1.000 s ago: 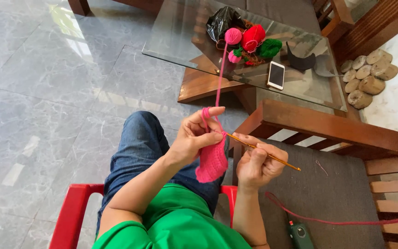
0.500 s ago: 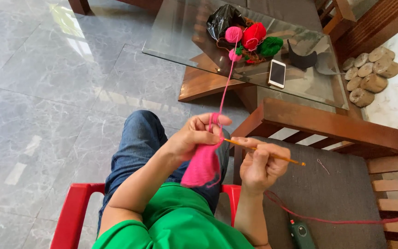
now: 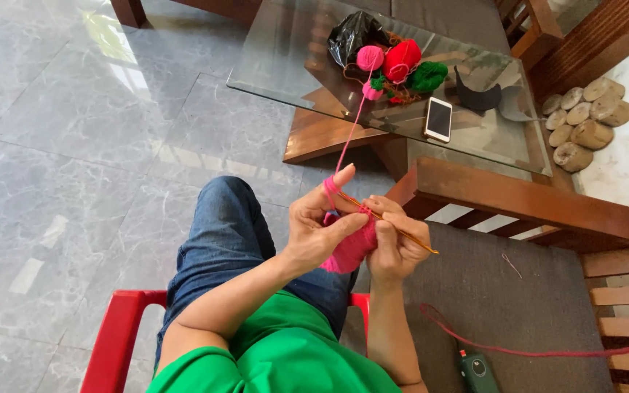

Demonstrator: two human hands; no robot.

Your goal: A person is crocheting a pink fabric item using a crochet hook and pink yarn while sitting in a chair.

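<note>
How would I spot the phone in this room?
Find the glass table ahead of the seated person. The phone lies flat near its nearer edge, right of the yarn balls. It is the only flat white rectangle there.

Daylight is bright and even. Window glare marks the grey marble floor [image 3: 96, 145] at upper left and left centre. The glass table [image 3: 285, 65] at top centre carries faint reflections. Shadows are soft. Focus is sharp overall, with mild wide-angle stretching toward the edges.
</note>
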